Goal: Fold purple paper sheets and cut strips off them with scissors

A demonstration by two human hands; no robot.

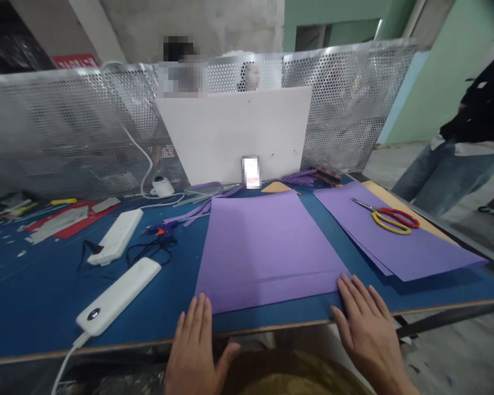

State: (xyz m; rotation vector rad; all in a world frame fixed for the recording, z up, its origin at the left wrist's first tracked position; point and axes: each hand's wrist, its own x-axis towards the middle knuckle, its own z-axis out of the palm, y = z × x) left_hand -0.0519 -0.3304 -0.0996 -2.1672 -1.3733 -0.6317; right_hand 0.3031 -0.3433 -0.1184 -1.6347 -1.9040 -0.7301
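Note:
A purple sheet of paper (263,236) lies flat in front of me, with a crease or layered edge running across its near end. My left hand (195,345) rests at its near left corner, fingers stretched out and the tips touching the paper's edge. At the near right corner lies my right hand (368,323), also flat with the fingers extended and fingertips on the corner. Neither hand grips anything. To the right, scissors (395,221) with one red and one yellow handle sit on more purple sheets (415,252).
White power strips (119,296) and a glue gun (160,230) with a black cord are on the blue table (33,307) at left. Behind the paper, a phone (251,172) leans against a white board (239,131). A person (473,120) stands at right.

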